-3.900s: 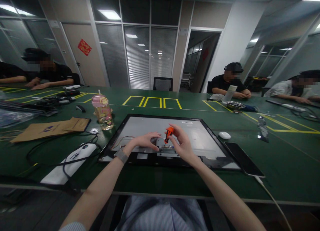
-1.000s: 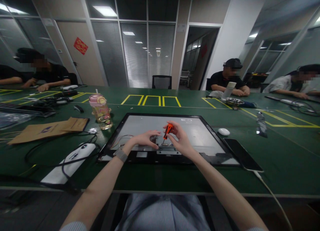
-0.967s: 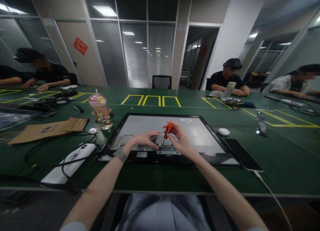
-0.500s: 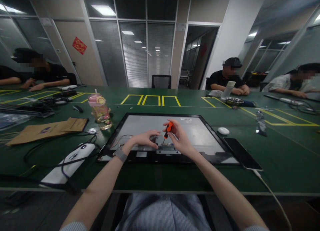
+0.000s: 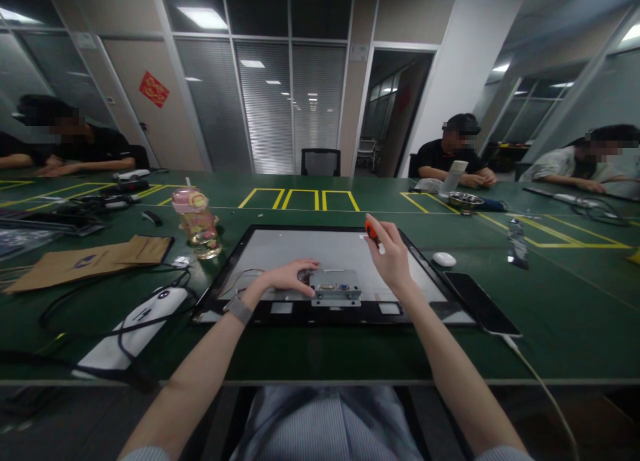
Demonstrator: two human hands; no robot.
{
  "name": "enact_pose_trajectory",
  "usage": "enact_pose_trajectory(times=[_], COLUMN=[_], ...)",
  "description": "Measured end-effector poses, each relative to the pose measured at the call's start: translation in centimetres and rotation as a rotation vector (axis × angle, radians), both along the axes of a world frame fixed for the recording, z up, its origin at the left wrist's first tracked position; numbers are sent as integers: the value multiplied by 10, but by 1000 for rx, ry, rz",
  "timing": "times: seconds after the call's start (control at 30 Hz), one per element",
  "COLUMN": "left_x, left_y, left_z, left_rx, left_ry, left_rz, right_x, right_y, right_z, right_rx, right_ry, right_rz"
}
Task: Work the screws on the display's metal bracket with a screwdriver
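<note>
A flat monitor panel lies face down on the green table, its grey metal back up. My left hand rests on it with curled fingers, touching the left edge of a small metal connector box near the panel's front edge. My right hand is lifted above the panel's right half, closed around an orange-handled screwdriver, of which only the handle end shows.
A pink-lidded bottle stands left of the panel, with brown envelopes and a white device wound in black cable nearby. A white mouse and a dark phone lie to the right. Other people sit at the table's far sides.
My right hand has lifted the screwdriver off the connector box and swung it up and to the right. The box now shows uncovered. My left hand has stayed put.
</note>
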State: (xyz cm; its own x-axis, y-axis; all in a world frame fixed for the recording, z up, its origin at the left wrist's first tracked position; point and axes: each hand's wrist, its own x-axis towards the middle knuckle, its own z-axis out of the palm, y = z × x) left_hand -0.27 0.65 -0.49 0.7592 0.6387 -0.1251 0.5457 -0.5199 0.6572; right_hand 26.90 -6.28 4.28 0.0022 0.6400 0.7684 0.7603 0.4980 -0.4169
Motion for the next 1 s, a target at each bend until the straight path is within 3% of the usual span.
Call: enact_pose_trajectory(times=[0.1, 0.23, 0.53, 0.67, 0.73, 0.8, 0.9, 1.0], left_x=[-1, -1, 1, 0, 0, -1, -1, 0], left_y=[-1, -1, -5, -4, -3, -2, -3, -6], left_z=[1, 2, 8, 5, 2, 0, 0, 2], left_rx=[-4, 1, -8, 4, 21, 28, 26, 33], left_ry=[22, 25, 25, 6, -1, -9, -31, -43], left_rz=[-6, -3, 11, 9, 5, 4, 17, 45], right_x=[14, 22, 22, 22, 23, 25, 26, 24], right_y=[7, 13, 13, 11, 9, 7, 2, 1], right_z=[-3, -15, -20, -17, -14, -12, -10, -13], right_rx=[-367, -697, -817, -786, -720, -688, -793, -874], right_ry=[-388, -679, -709, -678, -594, -473, -356, -340], right_rz=[-209, -253, -194, -183, -107, 80, 323, 392])
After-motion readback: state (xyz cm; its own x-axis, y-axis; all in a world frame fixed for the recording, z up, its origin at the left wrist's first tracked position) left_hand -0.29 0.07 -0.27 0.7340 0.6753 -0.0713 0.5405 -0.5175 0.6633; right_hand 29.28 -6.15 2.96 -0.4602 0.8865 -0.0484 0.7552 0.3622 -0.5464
